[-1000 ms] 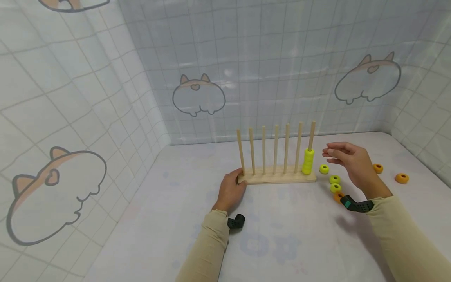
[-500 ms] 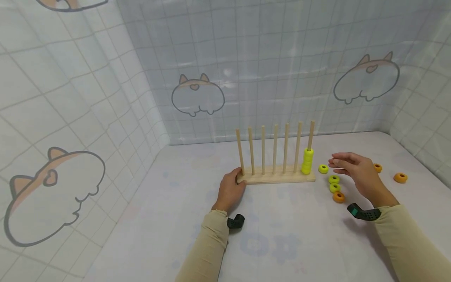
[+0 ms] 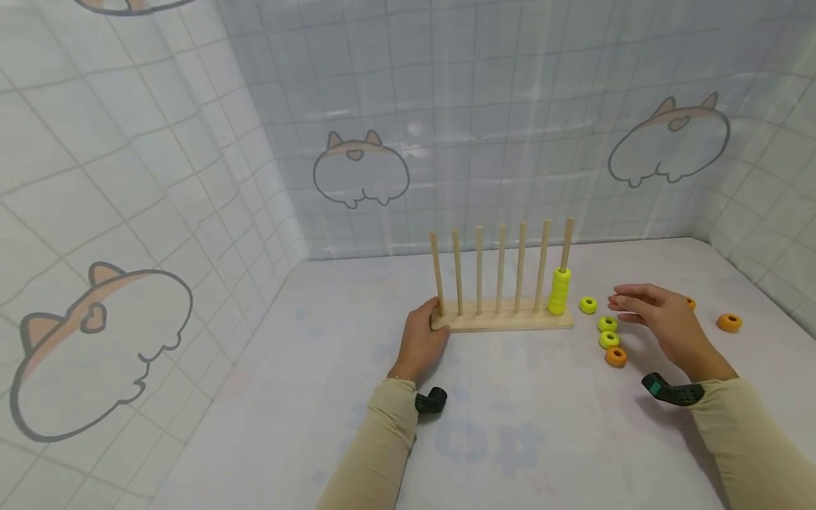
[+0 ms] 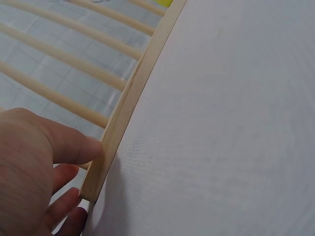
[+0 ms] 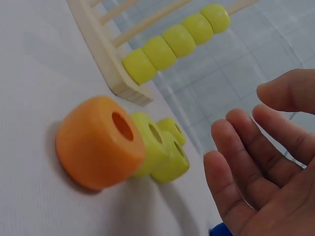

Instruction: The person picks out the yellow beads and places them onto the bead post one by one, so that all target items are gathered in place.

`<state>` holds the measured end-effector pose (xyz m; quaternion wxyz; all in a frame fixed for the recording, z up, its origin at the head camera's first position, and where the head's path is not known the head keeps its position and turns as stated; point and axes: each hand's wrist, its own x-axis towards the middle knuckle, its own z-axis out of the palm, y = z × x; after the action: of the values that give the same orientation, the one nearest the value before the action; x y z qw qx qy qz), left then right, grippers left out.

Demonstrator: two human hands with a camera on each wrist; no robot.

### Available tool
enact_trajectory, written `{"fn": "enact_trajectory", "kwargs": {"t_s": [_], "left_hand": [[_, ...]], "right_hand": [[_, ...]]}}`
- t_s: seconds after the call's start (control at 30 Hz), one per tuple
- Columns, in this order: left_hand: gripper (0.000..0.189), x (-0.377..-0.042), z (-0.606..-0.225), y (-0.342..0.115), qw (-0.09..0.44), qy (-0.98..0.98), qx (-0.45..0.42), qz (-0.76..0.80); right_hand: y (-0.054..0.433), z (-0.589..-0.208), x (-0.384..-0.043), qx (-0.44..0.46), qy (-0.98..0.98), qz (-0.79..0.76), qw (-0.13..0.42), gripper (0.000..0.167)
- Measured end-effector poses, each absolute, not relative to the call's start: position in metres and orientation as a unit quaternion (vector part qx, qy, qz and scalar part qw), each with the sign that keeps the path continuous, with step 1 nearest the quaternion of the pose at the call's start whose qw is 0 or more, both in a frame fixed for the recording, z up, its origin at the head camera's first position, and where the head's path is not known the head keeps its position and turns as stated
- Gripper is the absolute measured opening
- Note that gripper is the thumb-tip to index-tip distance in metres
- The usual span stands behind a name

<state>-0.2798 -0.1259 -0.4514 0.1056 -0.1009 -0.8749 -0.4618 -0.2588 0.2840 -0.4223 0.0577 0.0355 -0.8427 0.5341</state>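
A wooden peg rack [image 3: 510,324] stands on the table with several upright pegs in a row. Its rightmost peg carries a stack of yellow beads [image 3: 558,292]; the other pegs are bare. My left hand [image 3: 423,340] grips the left end of the rack's base, thumb [image 4: 78,146] on the near side and fingers behind. My right hand [image 3: 669,329] hovers right of the rack, fingers loosely bent and holding nothing. Just left of it lie three loose yellow beads [image 3: 608,324] and an orange bead [image 3: 615,356], all with their holes showing.
Another orange bead [image 3: 729,323] lies farther right, and one more [image 3: 691,303] is partly hidden behind the right hand. A blue item [image 5: 221,229] peeks in at the right wrist view's bottom edge. Tiled-pattern sheets with cartoon animals [image 3: 360,173] wall the table at back and sides.
My right hand has moved away from the bead stack, rightward and down, uncovering the near orange bead. The left hand stays on the rack's end.
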Motion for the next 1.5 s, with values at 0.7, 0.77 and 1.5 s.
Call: {"fn": "enact_trajectory", "kwargs": {"t_s": [0.7, 0.77, 1.5], "left_hand": [[0.062, -0.277, -0.453, -0.127, 0.107, -0.884, -0.102, -0.443], [0.062, -0.277, -0.452, -0.127, 0.104, -0.884, -0.102, -0.444], [0.070, -0.280, -0.455, -0.128, 0.107, -0.888, -0.109, -0.433]], "right_hand": [[0.295, -0.430, -0.256, 0.038, -0.846, 0.529, 0.046, 0.050], [0.295, -0.430, -0.256, 0.034, -0.855, 0.515, 0.044, 0.050], [0.295, -0.440, -0.262, 0.013, -0.903, 0.429, -0.014, 0.065]]}}
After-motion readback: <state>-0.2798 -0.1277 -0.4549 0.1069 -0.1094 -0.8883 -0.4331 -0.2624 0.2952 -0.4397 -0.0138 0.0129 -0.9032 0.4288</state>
